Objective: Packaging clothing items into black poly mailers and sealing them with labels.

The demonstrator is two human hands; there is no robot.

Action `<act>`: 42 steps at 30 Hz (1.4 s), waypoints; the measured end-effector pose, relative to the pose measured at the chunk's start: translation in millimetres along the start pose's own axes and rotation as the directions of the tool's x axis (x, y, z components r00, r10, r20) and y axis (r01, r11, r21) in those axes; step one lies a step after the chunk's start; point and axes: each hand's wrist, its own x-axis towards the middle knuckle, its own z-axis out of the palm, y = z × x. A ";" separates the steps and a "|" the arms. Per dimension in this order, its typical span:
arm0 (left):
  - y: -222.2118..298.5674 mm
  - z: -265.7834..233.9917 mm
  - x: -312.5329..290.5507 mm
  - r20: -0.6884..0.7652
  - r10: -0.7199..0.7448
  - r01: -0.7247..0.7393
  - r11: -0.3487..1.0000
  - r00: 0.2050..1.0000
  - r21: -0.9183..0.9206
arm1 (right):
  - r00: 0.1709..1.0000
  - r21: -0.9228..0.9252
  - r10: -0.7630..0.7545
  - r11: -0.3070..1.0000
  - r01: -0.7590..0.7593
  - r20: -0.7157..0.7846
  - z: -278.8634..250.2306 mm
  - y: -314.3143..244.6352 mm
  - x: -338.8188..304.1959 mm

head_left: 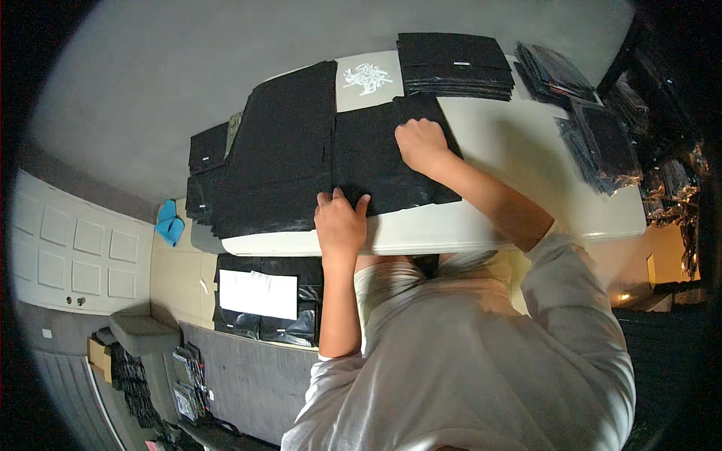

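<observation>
A piece of black fabric (383, 161) lies in front of me on the white table, its near edge close to the table's front. My left hand (342, 223) rests on that near edge, thumb apart from the fingers. Farther right, my right hand (423, 143) is closed on the fabric near its right side, where the cloth looks folded; its fingertips are hidden. Left of this piece, a larger stack of black fabric (282, 143) covers much of the table. Small white strips (368, 78) lie in a heap beyond the fabric.
A stack of folded black items (455, 68) stands at the back. Clear-wrapped dark packages (602, 143) lie along the right of the white table (519, 165). Below the table's left part, a white sheet (259, 294) rests on black packages. A blue object (170, 223) is near the white door (83, 240).
</observation>
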 end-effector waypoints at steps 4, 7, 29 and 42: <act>24.3 -6.6 -11.1 0.098 0.030 -0.020 0.995 0.995 -0.100 | 0.999 0.098 -0.004 0.995 0.008 -0.043 1.6 23.9 -19.9; 61.4 -12.7 -28.1 0.219 0.197 -0.130 0.948 0.955 -0.289 | 0.994 0.082 -0.061 0.994 0.069 -0.095 -1.7 51.0 -46.3; 38.3 89.8 180.9 0.049 0.860 -0.841 0.507 0.507 -0.190 | 0.989 0.143 0.034 0.990 -0.014 -0.143 -30.1 132.0 -116.3; 17.3 64.3 145.7 0.039 0.763 -0.758 0.646 0.646 -0.084 | 0.988 -0.082 0.014 0.996 -0.026 -0.151 30.4 179.2 -111.7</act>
